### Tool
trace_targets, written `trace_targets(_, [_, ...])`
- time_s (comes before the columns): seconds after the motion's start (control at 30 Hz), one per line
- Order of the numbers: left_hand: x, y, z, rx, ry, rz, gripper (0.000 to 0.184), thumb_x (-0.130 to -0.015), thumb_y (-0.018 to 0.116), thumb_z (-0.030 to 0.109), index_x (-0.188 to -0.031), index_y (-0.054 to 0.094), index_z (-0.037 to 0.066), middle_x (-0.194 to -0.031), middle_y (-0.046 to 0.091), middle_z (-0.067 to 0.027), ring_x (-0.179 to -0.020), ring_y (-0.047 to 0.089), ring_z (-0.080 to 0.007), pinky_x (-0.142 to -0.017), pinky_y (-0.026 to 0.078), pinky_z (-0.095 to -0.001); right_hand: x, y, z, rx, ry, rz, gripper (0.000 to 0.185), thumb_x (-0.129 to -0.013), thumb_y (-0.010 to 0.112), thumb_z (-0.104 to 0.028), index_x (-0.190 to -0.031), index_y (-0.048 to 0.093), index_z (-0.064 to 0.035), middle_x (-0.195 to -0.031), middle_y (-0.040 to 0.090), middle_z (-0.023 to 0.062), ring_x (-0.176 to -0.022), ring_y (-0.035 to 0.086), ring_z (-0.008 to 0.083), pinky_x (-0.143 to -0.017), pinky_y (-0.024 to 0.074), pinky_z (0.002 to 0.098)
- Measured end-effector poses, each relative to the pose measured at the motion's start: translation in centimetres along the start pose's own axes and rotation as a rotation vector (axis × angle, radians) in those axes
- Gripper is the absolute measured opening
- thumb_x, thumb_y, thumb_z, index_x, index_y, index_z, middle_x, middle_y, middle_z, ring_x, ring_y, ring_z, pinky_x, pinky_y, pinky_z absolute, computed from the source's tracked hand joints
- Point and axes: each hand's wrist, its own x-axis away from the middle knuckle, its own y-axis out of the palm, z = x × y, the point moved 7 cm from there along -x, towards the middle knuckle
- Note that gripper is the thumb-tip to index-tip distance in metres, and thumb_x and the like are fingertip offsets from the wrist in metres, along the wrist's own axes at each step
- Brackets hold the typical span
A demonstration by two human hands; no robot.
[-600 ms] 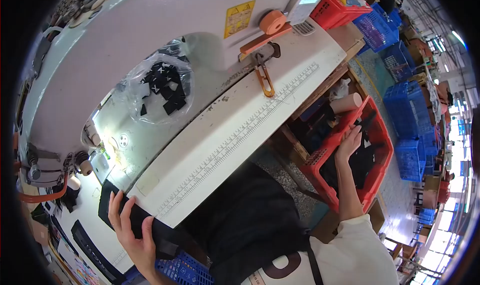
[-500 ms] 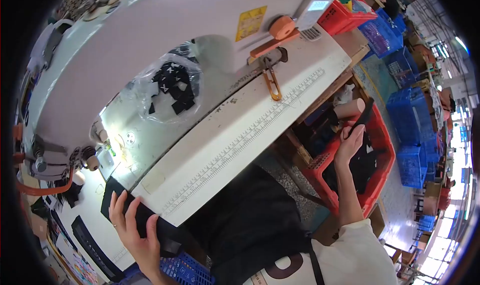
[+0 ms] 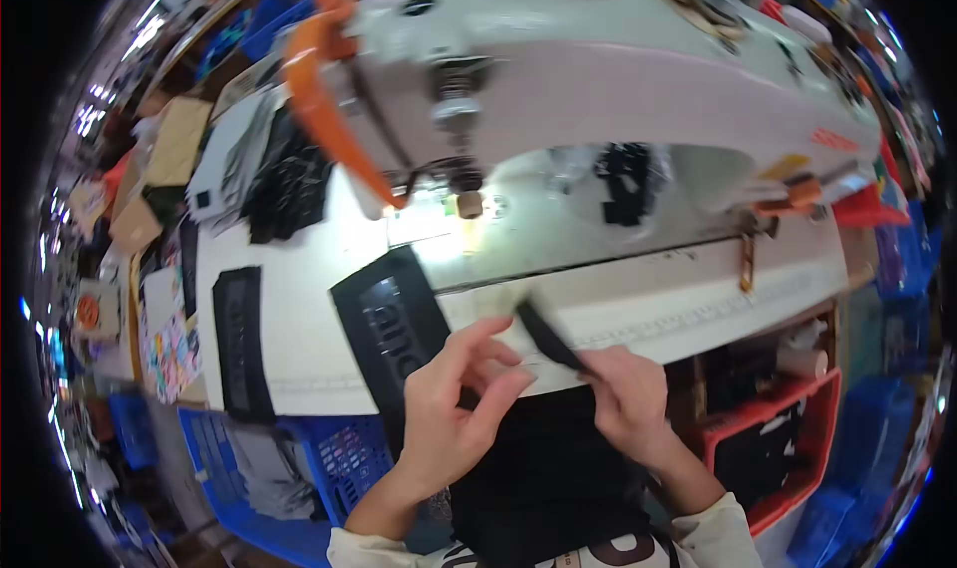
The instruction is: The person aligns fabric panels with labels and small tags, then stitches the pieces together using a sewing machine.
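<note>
My right hand (image 3: 630,406) pinches one end of a small black fabric strip (image 3: 546,335), blurred by motion, over the table's front edge. My left hand (image 3: 454,408) is near the strip's other side with thumb and fingers curved and apart, holding nothing visible. Beneath and beyond it lies a black fabric panel (image 3: 387,304) with raised lettering and a shiny patch, its lower part partly hidden by the hand. Just past the panel, the sewing machine's needle area (image 3: 469,205) is brightly lit.
A second black panel (image 3: 239,344) lies to the left, near stacked dark pieces (image 3: 289,174). Behind the table edge's ruler marks, a clear bag (image 3: 628,184) holds black pieces. Below the table stand a blue basket (image 3: 334,458) and a red crate (image 3: 825,423) with black pieces.
The view has swung left. My right hand has come from above the red crate to the table front with the black strip. My left hand has lifted off the black panel.
</note>
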Motion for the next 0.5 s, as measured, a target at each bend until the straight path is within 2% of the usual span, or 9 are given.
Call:
trace_targets(0.07, [0.3, -0.7, -1.2, 0.212, -0.123, 0.075, 0.022, -0.104, 0.057, 0.011, -0.115, 0.070, -0.003, -0.093, 0.070, -0.0067, -0.075, 0.062, -0.0087, -0.068, 0.050, -0.0225, -0.5, 1.5, -1.6, -0.123, -0.123, -0.014, 0.030, -0.079, 0.068, 0.008, -0.107, 0.069, -0.0018, -0.087, 0.067, 0.0103, -0.066, 0.060, 0.0252, -0.057, 0.0461, 0.0359])
trace_targets(0.1, [0.5, -1.4, -1.6, 0.202, -0.125, 0.107, 0.022, -0.104, 0.057, 0.011, -0.115, 0.070, -0.003, -0.093, 0.070, -0.0067, -0.075, 0.062, -0.0087, -0.068, 0.050, -0.0225, -1.2, 1.8, -2.0, -0.147, -0.142, -0.027, 0.030, -0.079, 0.068, 0.008, -0.107, 0.069, -0.0018, -0.087, 0.067, 0.0103, -0.066, 0.060, 0.0252, -0.057, 0.0461, 0.0359])
trace_targets(0.2, [1.2, -1.9, -2.7, 0.223, -0.153, -0.048, 0.025, -0.107, 0.055, 0.017, -0.115, 0.068, -0.003, -0.082, 0.068, -0.0068, -0.067, 0.059, -0.0094, -0.062, 0.049, -0.0247, -3.3, -0.3, -3.7, -0.048, -0.219, 0.184, 0.030, -0.075, 0.069, 0.010, -0.100, 0.075, -0.0054, -0.098, 0.066, 0.0098, -0.076, 0.063, 0.0235, -0.062, 0.0491, 0.0387])
trace_targets(0.23, [1.3, -2.4, -2.8, 0.219, -0.153, -0.029, 0.025, -0.107, 0.055, 0.017, -0.115, 0.068, -0.003, -0.082, 0.068, -0.0068, -0.067, 0.059, -0.0094, -0.062, 0.049, -0.0247, -3.5, -0.2, -4.0, -0.062, -0.231, 0.177, 0.030, -0.075, 0.069, 0.010, -0.100, 0.075, -0.0054, -0.098, 0.066, 0.0098, -0.076, 0.063, 0.0235, -0.062, 0.0491, 0.0387])
trace_targets(0.33, [2.3, -0.1, -3.5, 0.517, -0.362, -0.454, 0.038, -0.112, 0.045, 0.028, -0.114, 0.069, -0.001, -0.087, 0.069, -0.0029, -0.063, 0.056, -0.0059, -0.059, 0.044, -0.0187, -3.5, 0.3, -2.8, -0.518, -0.002, 0.116, 0.028, -0.079, 0.073, 0.003, -0.104, 0.075, -0.0079, -0.104, 0.061, 0.0091, -0.092, 0.063, 0.0227, -0.074, 0.0511, 0.0346])
trace_targets(0.37, [2.1, -0.4, -3.2, 0.518, -0.361, -0.440, 0.038, -0.112, 0.045, 0.028, -0.114, 0.069, -0.001, -0.087, 0.069, -0.0029, -0.063, 0.056, -0.0059, -0.059, 0.044, -0.0187, -3.5, 0.8, -3.0, -0.527, -0.008, 0.107, 0.028, -0.079, 0.073, 0.003, -0.104, 0.075, -0.0079, -0.104, 0.061, 0.0091, -0.092, 0.063, 0.0227, -0.074, 0.0511, 0.0346])
trace_targets(0.47, [1.3, -1.2, -3.1, 0.637, -0.569, -0.246, 0.034, -0.110, 0.049, 0.027, -0.113, 0.069, -0.001, -0.083, 0.068, -0.0008, -0.060, 0.056, -0.0043, -0.056, 0.043, -0.0184, -3.4, 3.9, -5.1, -0.433, -0.187, -0.185, 0.039, -0.075, 0.072, 0.004, -0.111, 0.077, -0.0089, -0.104, 0.063, 0.0085, -0.092, 0.064, 0.0236, -0.079, 0.0533, 0.0366])
trace_targets(0.5, [1.1, -1.6, -3.7, 0.639, -0.569, -0.239, 0.034, -0.110, 0.049, 0.027, -0.113, 0.069, -0.001, -0.083, 0.068, -0.0008, -0.060, 0.056, -0.0043, -0.056, 0.043, -0.0184, -3.4, 4.2, -5.1, -0.436, -0.190, -0.190, 0.039, -0.075, 0.072, 0.004, -0.111, 0.077, -0.0089, -0.104, 0.063, 0.0085, -0.092, 0.064, 0.0236, -0.079, 0.0533, 0.0366])
